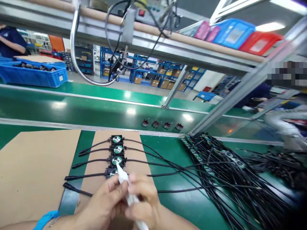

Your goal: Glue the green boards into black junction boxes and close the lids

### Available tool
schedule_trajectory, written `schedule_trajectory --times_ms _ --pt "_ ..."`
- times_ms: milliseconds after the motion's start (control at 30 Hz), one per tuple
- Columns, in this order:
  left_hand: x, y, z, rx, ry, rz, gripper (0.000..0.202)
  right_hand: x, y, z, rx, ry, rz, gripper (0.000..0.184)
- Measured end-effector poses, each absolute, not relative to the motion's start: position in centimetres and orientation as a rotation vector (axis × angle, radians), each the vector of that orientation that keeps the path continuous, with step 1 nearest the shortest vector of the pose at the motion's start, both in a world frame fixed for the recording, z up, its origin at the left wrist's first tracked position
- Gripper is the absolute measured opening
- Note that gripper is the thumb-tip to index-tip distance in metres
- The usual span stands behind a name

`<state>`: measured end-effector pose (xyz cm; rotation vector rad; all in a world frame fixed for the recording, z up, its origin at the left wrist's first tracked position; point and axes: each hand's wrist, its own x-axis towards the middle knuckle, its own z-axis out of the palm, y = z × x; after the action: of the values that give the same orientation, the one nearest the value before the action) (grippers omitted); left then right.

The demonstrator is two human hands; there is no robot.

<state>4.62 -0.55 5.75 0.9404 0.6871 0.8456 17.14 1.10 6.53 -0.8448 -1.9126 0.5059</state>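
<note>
My right hand [142, 198] is wrapped round a white squeeze tube with a pointed nozzle [122, 175]. Closed fingers of my left hand [107, 198] pinch the tube near its neck. In the picture, the nozzle tip meets the lower edge of the third small green circuit board [117, 160]; I cannot tell whether it touches. Each board sits in a black housing [110, 172], and several such housings stand in a column, with black cables [96, 162] leaving both sides. My hands cover part of the nearest housings and the middle of the lowest cable.
Cardboard sheets [43, 172] lie on the green bench [168, 204]. A large heap of black cables [216, 179] fills the right side. Small round metal parts [155, 124] stand behind in a row. A metal post [225, 99] slants at right; a blue bin [35, 76] stands far left.
</note>
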Motion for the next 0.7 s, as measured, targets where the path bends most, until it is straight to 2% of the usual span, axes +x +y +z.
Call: schedule_trajectory --times_ms 133,233,367,467,567,700 --pt "6.8 4.5 7.1 1.15 0.906 1.0 0.044 20.3 1.7 6.8 -1.026 -1.93 0.187 0.03" --pt "9.1 9.0 7.3 1.417 0.972 1.011 0.039 23.1 4.4 6.8 -1.392 -2.002 0.026 0.037" --pt "8.5 11.1 6.5 1.548 1.042 0.89 0.041 28.7 11.5 5.8 -1.901 -1.939 0.04 0.026" --pt "3.7 9.1 6.1 1.774 1.118 0.712 0.023 33.4 16.8 4.8 -2.159 -1.836 0.068 0.026" --pt "-1.4 5.4 5.8 2.004 1.184 0.518 0.014 35.5 18.7 4.0 -2.261 -1.846 0.073 0.032" --pt "-3.9 1.6 4.0 2.158 1.206 0.32 0.031 32.5 13.7 3.3 -2.063 -2.08 0.112 0.034"
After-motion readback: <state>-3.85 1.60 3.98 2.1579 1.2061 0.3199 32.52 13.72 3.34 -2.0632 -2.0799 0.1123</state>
